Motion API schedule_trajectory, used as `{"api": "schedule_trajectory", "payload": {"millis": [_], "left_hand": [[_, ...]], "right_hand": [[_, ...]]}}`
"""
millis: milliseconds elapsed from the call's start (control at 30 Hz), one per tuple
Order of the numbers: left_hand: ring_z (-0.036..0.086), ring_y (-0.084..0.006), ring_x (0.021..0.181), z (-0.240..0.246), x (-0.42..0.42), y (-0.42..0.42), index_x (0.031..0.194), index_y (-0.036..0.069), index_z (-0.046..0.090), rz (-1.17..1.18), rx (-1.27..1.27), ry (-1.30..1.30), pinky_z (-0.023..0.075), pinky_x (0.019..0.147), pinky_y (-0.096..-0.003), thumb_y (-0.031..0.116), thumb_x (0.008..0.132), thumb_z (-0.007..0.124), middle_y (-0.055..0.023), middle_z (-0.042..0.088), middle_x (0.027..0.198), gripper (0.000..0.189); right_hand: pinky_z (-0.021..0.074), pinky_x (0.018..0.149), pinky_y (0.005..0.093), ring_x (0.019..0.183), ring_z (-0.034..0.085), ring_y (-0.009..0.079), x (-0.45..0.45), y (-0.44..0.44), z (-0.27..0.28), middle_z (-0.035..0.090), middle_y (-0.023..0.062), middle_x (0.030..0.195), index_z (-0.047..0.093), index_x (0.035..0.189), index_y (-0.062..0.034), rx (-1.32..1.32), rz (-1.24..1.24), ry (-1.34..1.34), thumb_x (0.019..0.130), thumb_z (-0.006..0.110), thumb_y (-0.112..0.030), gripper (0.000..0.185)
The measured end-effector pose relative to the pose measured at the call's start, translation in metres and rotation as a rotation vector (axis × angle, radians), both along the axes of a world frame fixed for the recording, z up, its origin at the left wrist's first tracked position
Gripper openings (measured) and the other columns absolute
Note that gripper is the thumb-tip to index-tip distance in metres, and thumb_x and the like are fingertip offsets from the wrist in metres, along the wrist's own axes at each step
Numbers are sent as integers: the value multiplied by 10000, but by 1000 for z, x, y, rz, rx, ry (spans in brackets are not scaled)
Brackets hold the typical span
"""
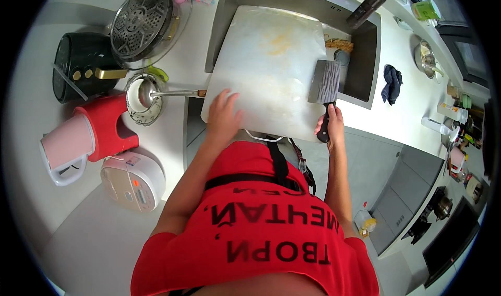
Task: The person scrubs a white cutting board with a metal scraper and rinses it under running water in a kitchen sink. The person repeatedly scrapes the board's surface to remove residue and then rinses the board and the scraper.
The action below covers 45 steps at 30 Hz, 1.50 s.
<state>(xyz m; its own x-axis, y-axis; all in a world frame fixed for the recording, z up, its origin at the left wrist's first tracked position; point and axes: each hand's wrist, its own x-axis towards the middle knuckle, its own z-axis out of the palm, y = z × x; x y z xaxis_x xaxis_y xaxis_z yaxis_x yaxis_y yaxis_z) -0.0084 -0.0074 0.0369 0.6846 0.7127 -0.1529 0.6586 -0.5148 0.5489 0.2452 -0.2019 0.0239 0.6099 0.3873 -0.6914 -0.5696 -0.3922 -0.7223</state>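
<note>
A large pale cutting board (pixel 270 69) lies over part of the sink and the counter edge, with a faint yellowish stain near its far end. My right hand (pixel 334 125) is closed around the black handle of a cleaver (pixel 327 82), whose broad blade lies flat over the board's right edge and looks wet or streaked. On the board's near left part, my left hand (pixel 224 114) has its fingers spread, holding nothing; it is slightly blurred, and whether it presses on the surface I cannot tell.
The grey sink (pixel 362 69) holds a brown scrubber (pixel 339 44) under the dark faucet (pixel 370 6). A ladle (pixel 146 94) rests in a bowl at left, beside an air fryer (pixel 84 67) and rice cooker (pixel 135 182). A dark cloth (pixel 391 84) lies right.
</note>
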Motion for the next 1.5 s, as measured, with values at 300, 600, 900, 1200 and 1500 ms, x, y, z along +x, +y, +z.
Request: {"api": "schedule_trajectory", "payload": {"millis": [300, 600, 900, 1200, 1500], "left_hand": [[409, -367, 1251, -4, -35, 34, 1267, 60, 521, 75, -174, 159, 368, 1043, -442, 132, 805, 696, -162, 366, 1420, 500], [398, -387, 1219, -2, -38, 51, 1256, 67, 529, 28, -254, 164, 365, 1039, -454, 101, 790, 709, -157, 338, 1433, 501], [383, -392, 1245, 1, -41, 39, 1251, 65, 531, 89, -234, 162, 352, 1056, -453, 79, 796, 692, -161, 363, 1422, 483], [365, -362, 1319, 25, -24, 36, 1317, 34, 459, 77, -192, 61, 353, 1074, -431, 17, 790, 666, -160, 351, 1443, 566], [388, -295, 1348, 27, 67, 73, 1345, 74, 465, -525, 313, 11, 297, 1125, -432, 35, 758, 664, -144, 433, 1419, 621]], "right_hand": [[417, 323, 318, 366, 484, 163, -22, 54, -23, 472, 46, 565, 417, 982, -32, -174, 202, -37, 1004, 476, -347, 321], [409, 322, 342, 348, 494, 179, -26, 87, -43, 473, 57, 524, 437, 1024, -18, -272, 234, -36, 999, 479, -376, 361], [440, 316, 340, 379, 491, 168, 53, 69, -59, 460, 66, 581, 394, 1086, -25, -322, -57, -74, 1006, 452, -352, 342], [487, 491, 428, 508, 614, 315, -34, 118, -39, 599, 144, 612, 466, 1087, -28, -209, 607, -390, 948, 558, -308, 325], [482, 517, 419, 609, 625, 296, 3, 59, 18, 604, 85, 731, 514, 1186, -133, -274, 1276, -1210, 848, 658, -224, 378]]}}
